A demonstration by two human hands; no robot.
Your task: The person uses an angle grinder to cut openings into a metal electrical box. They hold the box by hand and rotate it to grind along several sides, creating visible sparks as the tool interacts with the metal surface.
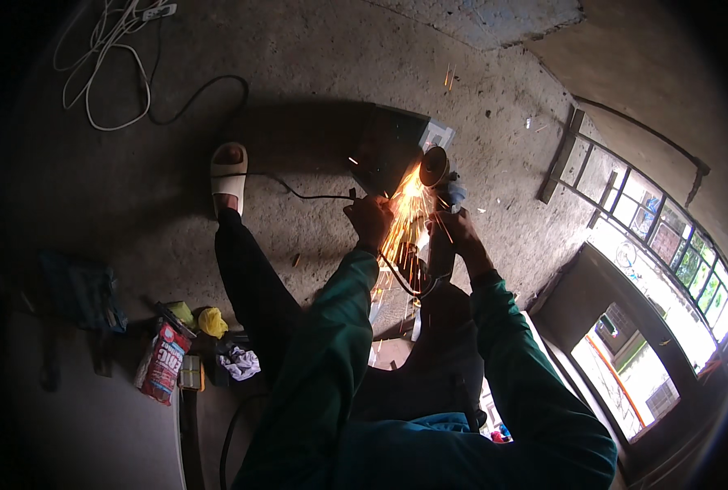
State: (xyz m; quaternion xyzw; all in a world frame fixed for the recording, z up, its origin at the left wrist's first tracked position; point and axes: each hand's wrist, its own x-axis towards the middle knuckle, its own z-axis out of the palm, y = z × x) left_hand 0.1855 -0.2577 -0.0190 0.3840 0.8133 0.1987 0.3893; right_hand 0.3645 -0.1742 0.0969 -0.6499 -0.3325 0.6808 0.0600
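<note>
My right hand [463, 237] is wrapped around an angle grinder [440, 249], whose round disc [434, 166] meets the right side of a dark box-shaped piece [388, 147]. Bright orange sparks [409, 196] stream from the disc down between my forearms. On the lower edge of the piece, my left hand [369, 220] is closed, its fingertips partly hidden in shadow and glare. A black cord [400, 280] loops below the grinder, between my wrists. Part of the grinder's body is hidden by my right hand.
My foot in a pale slide sandal [230, 180] rests on the concrete floor, with a thin black cable [286, 186] across it. White cords [94, 82] lie tangled at far left. A red bag [164, 362] and yellow bundle [212, 322] sit lower left. Barred windows [666, 220] stand right.
</note>
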